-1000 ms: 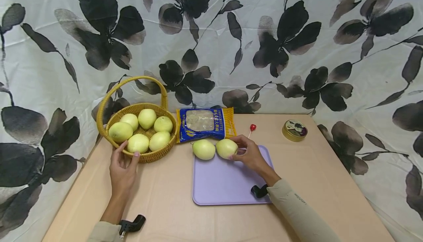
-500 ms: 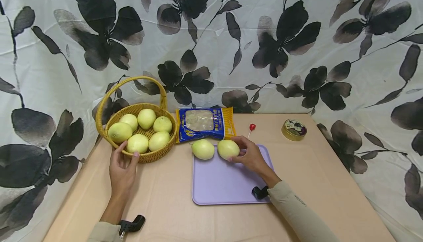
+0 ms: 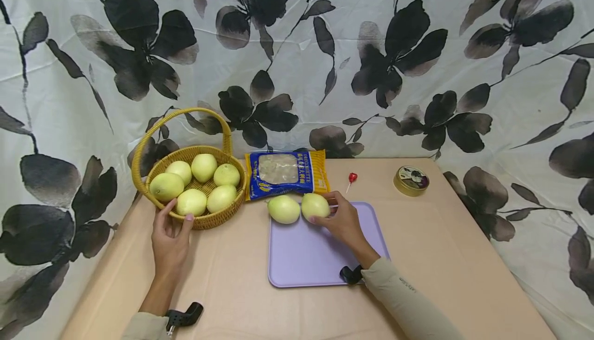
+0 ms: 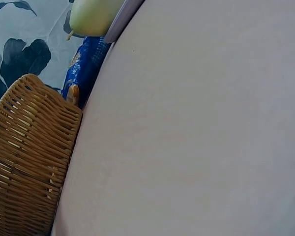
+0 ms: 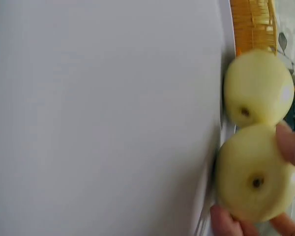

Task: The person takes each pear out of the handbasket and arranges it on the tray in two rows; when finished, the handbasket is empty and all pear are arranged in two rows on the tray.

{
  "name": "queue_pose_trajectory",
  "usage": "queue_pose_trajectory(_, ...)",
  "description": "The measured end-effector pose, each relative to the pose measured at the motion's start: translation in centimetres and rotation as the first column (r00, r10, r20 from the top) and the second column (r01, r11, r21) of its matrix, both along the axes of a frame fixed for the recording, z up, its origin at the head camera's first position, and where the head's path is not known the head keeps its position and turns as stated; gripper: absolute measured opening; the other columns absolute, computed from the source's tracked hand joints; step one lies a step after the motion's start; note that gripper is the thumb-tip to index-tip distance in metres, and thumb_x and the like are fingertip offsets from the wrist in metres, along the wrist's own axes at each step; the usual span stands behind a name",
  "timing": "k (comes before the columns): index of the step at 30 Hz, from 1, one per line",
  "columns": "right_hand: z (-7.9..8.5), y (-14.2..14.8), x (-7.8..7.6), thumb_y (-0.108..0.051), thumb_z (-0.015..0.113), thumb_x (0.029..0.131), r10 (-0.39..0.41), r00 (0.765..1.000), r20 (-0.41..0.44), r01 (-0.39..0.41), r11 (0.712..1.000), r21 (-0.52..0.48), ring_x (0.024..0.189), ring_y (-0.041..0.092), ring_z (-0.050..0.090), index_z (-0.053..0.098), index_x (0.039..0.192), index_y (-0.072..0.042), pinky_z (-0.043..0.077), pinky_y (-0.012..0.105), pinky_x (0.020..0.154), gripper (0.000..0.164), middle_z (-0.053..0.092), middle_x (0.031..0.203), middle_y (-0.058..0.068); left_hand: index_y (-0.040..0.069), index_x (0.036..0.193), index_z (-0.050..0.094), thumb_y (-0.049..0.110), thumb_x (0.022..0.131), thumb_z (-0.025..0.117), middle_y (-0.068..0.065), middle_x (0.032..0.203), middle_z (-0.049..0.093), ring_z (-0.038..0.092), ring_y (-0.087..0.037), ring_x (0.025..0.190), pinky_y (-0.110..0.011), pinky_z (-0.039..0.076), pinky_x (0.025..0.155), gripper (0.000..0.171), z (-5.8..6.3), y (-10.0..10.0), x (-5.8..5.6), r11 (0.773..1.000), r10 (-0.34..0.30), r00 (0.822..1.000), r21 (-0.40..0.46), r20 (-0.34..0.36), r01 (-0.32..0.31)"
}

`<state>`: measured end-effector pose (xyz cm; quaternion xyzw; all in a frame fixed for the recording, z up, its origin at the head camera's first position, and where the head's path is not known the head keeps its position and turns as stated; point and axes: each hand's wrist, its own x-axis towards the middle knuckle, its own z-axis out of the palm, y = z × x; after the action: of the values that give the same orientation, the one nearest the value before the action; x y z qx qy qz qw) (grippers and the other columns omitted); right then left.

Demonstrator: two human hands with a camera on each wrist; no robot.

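Note:
At the back edge of the purple tray (image 3: 320, 257), my right hand (image 3: 341, 220) holds a pale yellow-green pear (image 3: 315, 207) between thumb and fingers. A second pear (image 3: 284, 209) sits directly to its left, and the two touch in the right wrist view. That view also shows the dark hollow in the held pear (image 5: 250, 172) and the fingertips (image 5: 291, 147) around it. My left hand (image 3: 169, 247) grips the front rim of a yellow wicker basket (image 3: 218, 220) holding several pears (image 3: 191, 202). Only the basket's woven side (image 4: 32, 152) appears in the left wrist view, without the hand.
Behind the tray lies a blue and yellow pasta packet (image 3: 285, 175), close against the basket. To the right are a red lollipop (image 3: 352, 177) and a round gold tin (image 3: 411, 180). A floral cloth (image 3: 325, 71) hangs along the table's back edge.
The right hand has shifted the held pear slightly left against the other pear, its wrist swinging left too. The left hand and the basket stay in place.

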<state>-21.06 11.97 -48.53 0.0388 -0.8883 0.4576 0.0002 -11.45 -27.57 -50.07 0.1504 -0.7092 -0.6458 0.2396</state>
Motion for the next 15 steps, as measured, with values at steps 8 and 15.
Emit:
queue_pose_trajectory(8, 0.7, -0.8, 0.8, -0.034, 0.099, 0.075, -0.014, 1.0, 0.011, 0.014, 0.999, 0.043, 0.104, 0.027, 0.069, 0.061, 0.134, -0.015, 0.06, 0.04, 0.087, 0.073, 0.071, 0.128, 0.012, 0.014, 0.16, 0.045, 0.006, 0.103, 0.067, -0.003, 0.177, 0.019, 0.013, -0.025, 0.167, -0.033, 0.023, 0.135, 0.062, -0.2, 0.0, 0.0, 1.0, 0.0, 1.0, 0.011, -0.002, 0.0)
queue_pose_trajectory(15, 1.2, 0.4, 1.2, -0.029, 0.1, 0.074, 0.028, 0.999, 0.031, -0.028, 1.0, 0.008, 0.11, 0.031, 0.073, 0.062, 0.137, -0.019, 0.065, 0.044, 0.089, 0.075, 0.07, 0.133, 0.014, 0.014, 0.16, 0.045, 0.006, 0.103, 0.067, -0.003, 0.177, 0.019, 0.013, -0.025, 0.167, -0.036, 0.022, 0.136, 0.061, 0.0, 0.0, 0.1, 1.0, -0.007, 1.0, 0.002, -0.011, 0.007)
